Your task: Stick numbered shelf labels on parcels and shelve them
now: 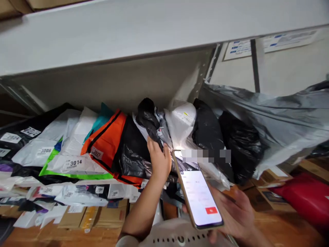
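My left hand [158,157] reaches into the row of parcels on the shelf, its fingers closed on the lower end of a crumpled black plastic parcel [148,113]. A smartphone [199,195] lies in my right hand [236,209], its lit screen facing up with a red button near the bottom. Just left of my left hand is an orange and black parcel [105,137] with a label reading 3027. Behind the phone's top end stands a white wrapped parcel [183,118], and a dark parcel [208,127] leans beside it.
More labelled bags, such as a white parcel [77,159] marked 3014, fill the shelf leftward. Overhead runs a pale shelf board [128,37]. On the right hangs grey plastic sheeting [288,120], above cardboard boxes and a red bag [305,199]. Lower down sit more parcels and a carton [110,214].
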Demonstrator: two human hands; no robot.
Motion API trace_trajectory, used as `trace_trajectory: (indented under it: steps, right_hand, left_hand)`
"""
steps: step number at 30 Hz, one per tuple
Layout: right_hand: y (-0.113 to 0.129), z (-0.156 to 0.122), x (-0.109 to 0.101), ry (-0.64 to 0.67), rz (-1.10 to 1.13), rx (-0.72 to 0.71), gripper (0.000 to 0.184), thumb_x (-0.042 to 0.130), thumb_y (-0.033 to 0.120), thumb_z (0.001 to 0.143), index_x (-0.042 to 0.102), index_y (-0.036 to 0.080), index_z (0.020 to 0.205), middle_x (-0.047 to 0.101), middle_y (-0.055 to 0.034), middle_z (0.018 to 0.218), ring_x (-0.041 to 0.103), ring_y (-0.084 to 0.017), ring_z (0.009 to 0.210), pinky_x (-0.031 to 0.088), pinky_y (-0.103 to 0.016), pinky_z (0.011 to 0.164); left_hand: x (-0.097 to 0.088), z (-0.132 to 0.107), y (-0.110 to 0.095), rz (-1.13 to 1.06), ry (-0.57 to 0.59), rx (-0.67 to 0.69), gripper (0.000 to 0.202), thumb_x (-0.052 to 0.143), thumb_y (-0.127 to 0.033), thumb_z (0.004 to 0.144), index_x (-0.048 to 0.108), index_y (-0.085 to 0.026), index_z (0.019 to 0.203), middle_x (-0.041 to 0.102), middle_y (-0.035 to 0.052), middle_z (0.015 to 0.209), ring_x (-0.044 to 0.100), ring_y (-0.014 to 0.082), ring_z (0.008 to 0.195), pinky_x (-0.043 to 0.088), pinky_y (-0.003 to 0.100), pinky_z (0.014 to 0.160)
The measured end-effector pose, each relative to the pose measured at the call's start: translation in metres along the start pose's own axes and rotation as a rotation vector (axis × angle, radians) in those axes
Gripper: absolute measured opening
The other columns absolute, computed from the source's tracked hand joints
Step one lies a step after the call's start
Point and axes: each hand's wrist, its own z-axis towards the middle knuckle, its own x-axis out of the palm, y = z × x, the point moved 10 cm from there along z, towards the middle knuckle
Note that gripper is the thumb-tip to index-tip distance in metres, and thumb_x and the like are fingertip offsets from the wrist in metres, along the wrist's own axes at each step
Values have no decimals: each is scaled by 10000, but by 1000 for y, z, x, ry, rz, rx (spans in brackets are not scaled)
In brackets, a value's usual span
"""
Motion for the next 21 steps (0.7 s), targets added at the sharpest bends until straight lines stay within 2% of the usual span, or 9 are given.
trace_trajectory:
  steps: [4, 6, 7, 9, 11, 14, 16, 18, 21]
  right_hand:
    - [4, -1, -13, -38, -97, -34, 1111, 538, 883, 550, 112, 393, 1452, 340, -173, 1513, 600, -413, 1105, 538, -499, 623]
    - [9, -1, -15, -27, -124, -68, 1069, 566, 856, 554, 189, 389, 1439, 362, -159, 1502, 620, -395, 1077, 545, -480, 608]
    - [11, -1, -16, -25, -134, -78, 1051, 590, 834, 553, 232, 377, 1430, 412, -157, 1468, 626, -392, 1070, 550, -476, 606]
    - [13, 0, -17, -37, -140, -77, 1011, 643, 786, 543, 319, 356, 1399, 529, -158, 1365, 631, -400, 1065, 560, -466, 592]
    - [13, 2, -20, -73, -118, -66, 981, 680, 752, 527, 383, 346, 1369, 600, -156, 1285, 623, -426, 1078, 566, -450, 554]
    - [14, 1, -20, -110, -107, -61, 946, 702, 718, 529, 437, 341, 1356, 624, -148, 1263, 607, -448, 1111, 567, -453, 522]
    - [17, -2, -16, -84, -119, -89, 899, 693, 703, 556, 474, 336, 1348, 623, -156, 1259, 624, -437, 1094, 564, -454, 513]
    - [22, -7, -13, -52, -116, -128, 841, 681, 688, 594, 513, 326, 1334, 617, -171, 1259, 652, -418, 1052, 564, -440, 513]
    - [30, -16, -20, -99, -156, -155, 842, 734, 643, 565, 547, 315, 1318, 666, -179, 1147, 692, -404, 934, 570, -428, 474]
  left_hand:
    - [-64, -18, 55, 421, -154, -194, 508, 548, -531, 849, 643, -188, 1211, 103, 189, 1599, -1, 528, 1430, 115, 779, 1040]
    - [-99, -35, 89, 533, -241, -261, 525, 599, -548, 808, 685, -151, 1140, 101, 233, 1578, 89, 544, 1411, 203, 748, 1037]
    - [-105, -41, 102, 542, -236, -257, 514, 604, -530, 811, 690, -131, 1124, 227, 269, 1522, 226, 515, 1381, 289, 700, 1027]
    - [-97, -45, 111, 486, -178, -214, 439, 544, -452, 872, 693, -94, 1079, 531, 267, 1261, 497, 401, 1203, 435, 575, 961]
    - [-70, -39, 94, 399, -111, -137, 347, 430, -297, 936, 685, -91, 1048, 660, 185, 984, 603, 302, 991, 485, 491, 905]
    - [-36, -25, 44, 386, -62, -15, 353, 366, -74, 898, 658, -127, 1090, 679, 139, 995, 586, 270, 1039, 419, 499, 1003]
    - [-40, -23, 28, 432, -66, -13, 346, 421, -54, 866, 653, -168, 1096, 644, 145, 1129, 531, 296, 1156, 394, 514, 1016]
    - [-67, -33, 43, 463, -87, -120, 248, 499, -145, 866, 642, -182, 1064, 612, 165, 1152, 552, 311, 1119, 438, 490, 941]
    - [-102, -70, 110, 373, 23, -463, 319, 490, -425, 909, 535, -149, 1061, 658, 111, 846, 654, 272, 808, 494, 384, 705]
